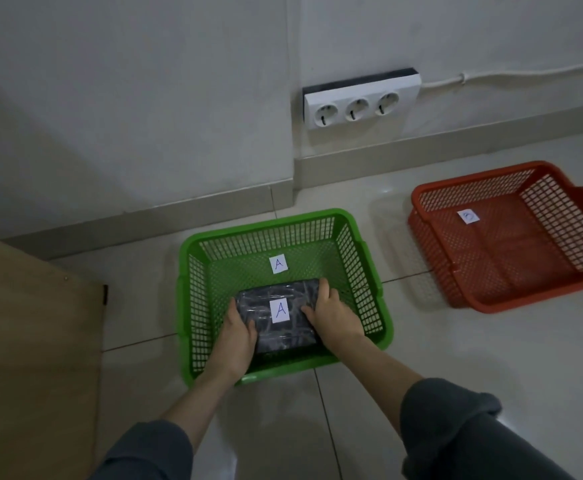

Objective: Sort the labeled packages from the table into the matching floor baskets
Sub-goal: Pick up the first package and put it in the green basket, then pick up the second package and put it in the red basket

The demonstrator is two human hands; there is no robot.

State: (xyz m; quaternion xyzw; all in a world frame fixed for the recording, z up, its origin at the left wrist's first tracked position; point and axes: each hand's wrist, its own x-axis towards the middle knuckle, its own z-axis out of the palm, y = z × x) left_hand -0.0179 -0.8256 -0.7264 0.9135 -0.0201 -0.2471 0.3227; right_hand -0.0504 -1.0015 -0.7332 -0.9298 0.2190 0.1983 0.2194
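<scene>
A dark plastic-wrapped package [293, 332] with a white paper label marked "A" sits low inside the green floor basket [193, 251]. My left hand [236, 332] grips its left edge and my right hand [331, 315] grips its right edge, fingers curled over the far corner. A second "A" label [278, 264] lies on the green basket's bottom, just beyond the package. To the right stands an orange basket [432, 233] with a small white label [468, 216] on its bottom; its letter is too blurred to read.
A brown wooden table corner [33, 327] fills the left side. A white triple wall socket [356, 105] with a cable hangs on the wall above the skirting. Pale glossy floor tiles [456, 348] lie between and in front of the baskets.
</scene>
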